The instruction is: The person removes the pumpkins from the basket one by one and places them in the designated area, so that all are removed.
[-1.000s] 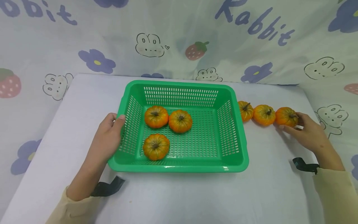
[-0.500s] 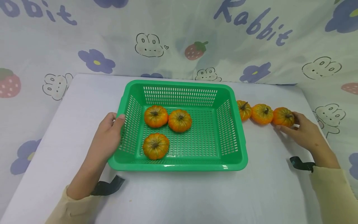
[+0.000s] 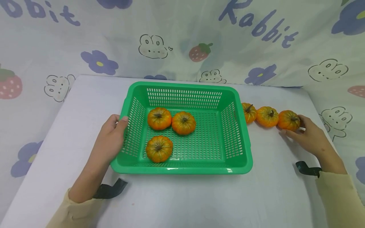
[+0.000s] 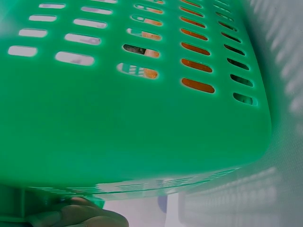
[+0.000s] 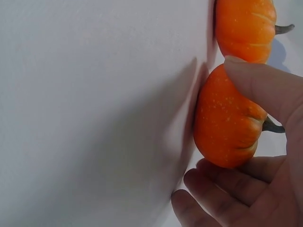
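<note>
A green plastic basket (image 3: 182, 171) with slotted walls holds three small orange pumpkins: one at the back left (image 3: 159, 118), one beside it (image 3: 183, 123) and one at the front left (image 3: 159, 148). My left hand (image 3: 109, 137) grips the basket's left rim, thumb over the edge; in the left wrist view its fingers (image 4: 90, 215) show below the green wall. To the right of the basket, three more pumpkins stand in a touching row. My right hand (image 3: 310, 136) holds the outermost pumpkin (image 5: 229, 118) between thumb and fingers, against the middle pumpkin (image 3: 267, 116).
The innermost pumpkin (image 3: 249, 113) of the row is partly hidden by the basket's right rim. A white cloth covers the table (image 3: 194, 199). Behind it hangs a printed curtain (image 3: 176, 28) with rabbits, strawberries and flowers. Dark straps (image 3: 111, 190) cross both wrists.
</note>
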Action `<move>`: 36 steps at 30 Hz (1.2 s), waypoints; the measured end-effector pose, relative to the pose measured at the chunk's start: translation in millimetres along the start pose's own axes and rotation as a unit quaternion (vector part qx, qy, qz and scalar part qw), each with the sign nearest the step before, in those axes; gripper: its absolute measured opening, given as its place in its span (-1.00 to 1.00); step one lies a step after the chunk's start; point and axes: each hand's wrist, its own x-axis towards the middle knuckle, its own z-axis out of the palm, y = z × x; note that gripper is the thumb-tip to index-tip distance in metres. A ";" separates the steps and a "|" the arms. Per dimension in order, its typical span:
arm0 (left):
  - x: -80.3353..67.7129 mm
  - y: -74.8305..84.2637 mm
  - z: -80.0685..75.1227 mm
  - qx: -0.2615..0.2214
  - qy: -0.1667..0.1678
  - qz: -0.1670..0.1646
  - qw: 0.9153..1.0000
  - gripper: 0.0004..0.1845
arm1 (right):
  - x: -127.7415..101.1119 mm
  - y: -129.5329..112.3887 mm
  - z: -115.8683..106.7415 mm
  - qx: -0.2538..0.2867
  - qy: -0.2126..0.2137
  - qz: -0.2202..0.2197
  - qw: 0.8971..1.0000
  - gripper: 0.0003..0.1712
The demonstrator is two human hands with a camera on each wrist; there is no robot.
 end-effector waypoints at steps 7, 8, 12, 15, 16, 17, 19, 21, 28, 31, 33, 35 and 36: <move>-0.2 -1.1 -0.7 0.000 0.000 0.000 1.000 -0.42 | -0.9 -0.7 -4.5 0.005 -0.012 -0.003 1.000 0.40; -0.2 -1.3 -0.8 -0.001 0.000 0.001 1.000 -0.43 | -1.1 -0.7 -5.2 0.007 -0.014 -0.005 1.000 0.40; -0.2 -1.7 -1.1 -0.005 -0.001 0.001 1.000 -0.44 | -3.1 -1.3 -7.7 0.015 -0.019 -0.013 1.000 0.37; -0.2 -1.6 -0.9 -0.005 -0.001 0.001 1.000 -0.44 | -6.1 -2.9 -9.2 0.020 -0.017 -0.021 0.999 0.37; -0.1 -1.7 -0.7 -0.005 -0.001 0.002 1.000 -0.44 | -7.0 -3.6 -9.7 0.021 -0.013 -0.026 0.999 0.36; -0.1 -1.5 -0.7 -0.004 -0.001 0.003 1.000 -0.43 | -8.1 -4.6 -10.3 0.023 -0.009 -0.032 0.999 0.36; -0.1 -1.2 -0.6 -0.004 -0.001 0.004 1.000 -0.43 | -10.1 -6.9 -11.4 0.021 0.001 -0.046 0.999 0.34; -0.3 -0.7 -0.6 -0.003 -0.001 0.004 1.000 -0.43 | -12.2 -9.7 -12.5 0.018 0.011 -0.061 0.998 0.32; 0.0 -0.5 0.0 -0.002 0.000 0.007 1.000 -0.42 | -21.8 -26.5 -14.7 0.004 0.038 -0.092 0.995 0.27; 0.8 -1.4 0.5 -0.002 0.001 0.009 1.000 -0.41 | -27.8 -37.6 -15.3 0.000 0.046 -0.100 0.994 0.27; 1.2 -1.9 0.9 -0.003 0.002 0.009 1.000 -0.41 | -32.8 -46.4 -15.4 0.000 0.056 -0.105 0.993 0.26; 1.4 -2.0 1.2 -0.002 0.003 0.009 1.000 -0.41 | -38.2 -55.5 -15.3 0.001 0.068 -0.114 0.991 0.23; 1.3 -1.9 1.3 -0.002 0.003 0.009 1.000 -0.41 | -40.9 -60.3 -15.1 0.000 0.075 -0.118 0.990 0.22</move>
